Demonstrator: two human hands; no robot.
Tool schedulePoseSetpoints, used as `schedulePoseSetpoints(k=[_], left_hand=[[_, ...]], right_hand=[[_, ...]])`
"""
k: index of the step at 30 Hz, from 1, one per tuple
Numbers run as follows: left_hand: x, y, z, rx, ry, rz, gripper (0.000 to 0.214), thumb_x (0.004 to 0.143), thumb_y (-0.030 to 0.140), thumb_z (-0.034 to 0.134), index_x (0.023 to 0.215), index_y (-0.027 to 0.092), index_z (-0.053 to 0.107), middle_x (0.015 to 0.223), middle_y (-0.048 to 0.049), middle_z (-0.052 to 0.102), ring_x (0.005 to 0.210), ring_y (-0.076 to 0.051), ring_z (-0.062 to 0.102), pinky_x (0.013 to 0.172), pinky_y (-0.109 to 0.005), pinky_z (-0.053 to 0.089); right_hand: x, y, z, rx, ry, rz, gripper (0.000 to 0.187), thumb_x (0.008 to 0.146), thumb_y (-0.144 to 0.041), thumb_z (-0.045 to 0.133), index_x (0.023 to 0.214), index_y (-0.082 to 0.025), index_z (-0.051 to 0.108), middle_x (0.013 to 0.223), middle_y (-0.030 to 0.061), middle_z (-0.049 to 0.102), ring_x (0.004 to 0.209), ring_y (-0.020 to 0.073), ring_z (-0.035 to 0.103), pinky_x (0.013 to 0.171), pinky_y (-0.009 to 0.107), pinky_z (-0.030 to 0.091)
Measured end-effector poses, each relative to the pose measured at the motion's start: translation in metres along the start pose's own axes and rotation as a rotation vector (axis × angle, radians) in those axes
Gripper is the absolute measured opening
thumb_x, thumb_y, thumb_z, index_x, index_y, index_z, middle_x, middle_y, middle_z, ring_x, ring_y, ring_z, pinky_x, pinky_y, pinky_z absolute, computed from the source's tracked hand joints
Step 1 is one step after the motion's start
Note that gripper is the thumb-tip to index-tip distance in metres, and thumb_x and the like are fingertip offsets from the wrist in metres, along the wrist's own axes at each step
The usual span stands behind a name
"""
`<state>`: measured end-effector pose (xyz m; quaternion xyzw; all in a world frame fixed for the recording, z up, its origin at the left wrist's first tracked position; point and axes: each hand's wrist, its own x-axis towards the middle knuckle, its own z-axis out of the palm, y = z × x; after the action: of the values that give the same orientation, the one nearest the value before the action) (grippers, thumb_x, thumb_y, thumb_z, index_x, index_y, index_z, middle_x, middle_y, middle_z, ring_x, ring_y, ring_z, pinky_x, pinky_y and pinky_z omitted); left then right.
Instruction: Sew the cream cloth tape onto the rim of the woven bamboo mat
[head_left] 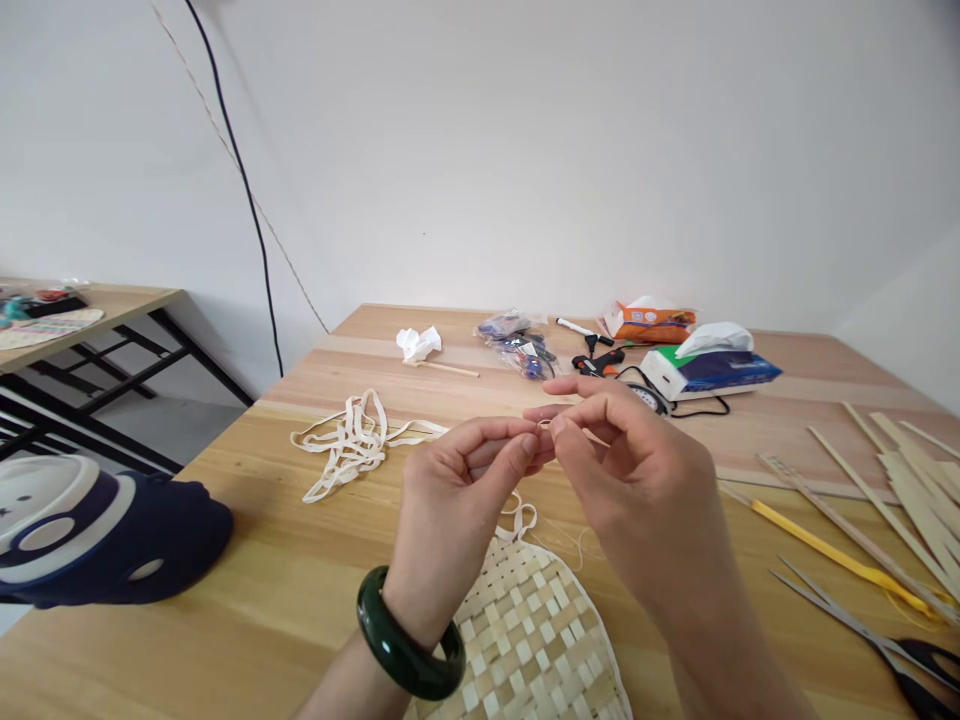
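On the wooden tabletop point(255, 570), both forearms angle in from the near edge, hands raised over a woven bamboo mat point(525, 630) lying at that edge, with a tangle of cream strips point(352, 445) to the left and bamboo slats point(907, 490) by the right edge. The left hand point(450, 500), a green bangle point(405, 640) on its wrist, and the right hand point(637, 470) meet, their fingertips closed in a pinch on a thin pale strand point(553, 425)

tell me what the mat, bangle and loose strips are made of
The woven mat looks like split bamboo, pale and matte. The bangle seems polished dark green stone, maybe jade, going by its glossy shine. The loose strips look like thin, bendy plant fibre.
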<state>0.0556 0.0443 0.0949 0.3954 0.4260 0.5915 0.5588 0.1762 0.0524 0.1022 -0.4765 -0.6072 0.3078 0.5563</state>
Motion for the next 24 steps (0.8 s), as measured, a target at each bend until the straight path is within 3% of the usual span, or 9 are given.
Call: schedulePoseSetpoints(k=[6, 14, 17, 21, 24], left_hand=[[0.0006, -0.001, -0.0009, -0.037, -0.003, 0.029, 0.007, 0.079, 0.019, 0.077, 0.084, 0.014, 0.075, 0.086, -0.0043, 0.08, 0.084, -0.018, 0.077, 0.078, -0.023, 0.061], [0.0, 0.0014, 0.0, 0.019, -0.043, -0.001, 0.007, 0.081, 0.019, 0.075, 0.083, 0.013, 0.075, 0.082, -0.0059, 0.08, 0.08, -0.019, 0.076, 0.077, -0.023, 0.061], [0.0002, 0.001, -0.0005, 0.037, -0.047, 0.002, 0.008, 0.081, 0.02, 0.074, 0.082, 0.013, 0.074, 0.08, -0.0058, 0.08, 0.078, -0.019, 0.076, 0.076, -0.025, 0.061], [0.0002, -0.0007, -0.0022, 0.051, -0.068, 0.007, 0.01, 0.083, 0.023, 0.072, 0.085, 0.013, 0.073, 0.081, -0.0056, 0.08, 0.078, -0.018, 0.076, 0.077, -0.025, 0.06], [0.0009, 0.0011, -0.0064, 0.094, -0.073, 0.049, 0.012, 0.085, 0.026, 0.071, 0.09, 0.016, 0.075, 0.087, -0.004, 0.08, 0.082, -0.016, 0.075, 0.08, -0.023, 0.059]], right_hand=[[0.001, 0.0003, 0.0011, 0.02, 0.018, -0.012, 0.014, 0.088, -0.023, 0.06, 0.075, -0.02, 0.063, 0.107, 0.0062, 0.067, 0.114, 0.0189, 0.061, 0.08, 0.026, 0.059], [0.0038, 0.0073, 0.0033, 0.09, 0.029, -0.049, 0.008, 0.087, -0.025, 0.065, 0.08, -0.023, 0.069, 0.103, 0.0036, 0.067, 0.108, 0.0175, 0.062, 0.078, 0.026, 0.058], [0.005, 0.0073, 0.0025, 0.087, 0.0, -0.015, 0.011, 0.085, -0.028, 0.066, 0.076, -0.023, 0.068, 0.096, 0.0027, 0.066, 0.098, 0.0167, 0.064, 0.074, 0.025, 0.057], [0.0062, 0.005, -0.0007, 0.033, -0.065, 0.07, 0.017, 0.085, -0.034, 0.065, 0.073, -0.021, 0.067, 0.075, 0.0006, 0.065, 0.071, 0.0145, 0.061, 0.064, 0.026, 0.053], [0.0066, 0.0026, -0.0032, -0.023, -0.05, 0.098, 0.02, 0.085, -0.034, 0.065, 0.071, -0.02, 0.067, 0.068, -0.0004, 0.066, 0.065, 0.0138, 0.059, 0.063, 0.026, 0.049]])
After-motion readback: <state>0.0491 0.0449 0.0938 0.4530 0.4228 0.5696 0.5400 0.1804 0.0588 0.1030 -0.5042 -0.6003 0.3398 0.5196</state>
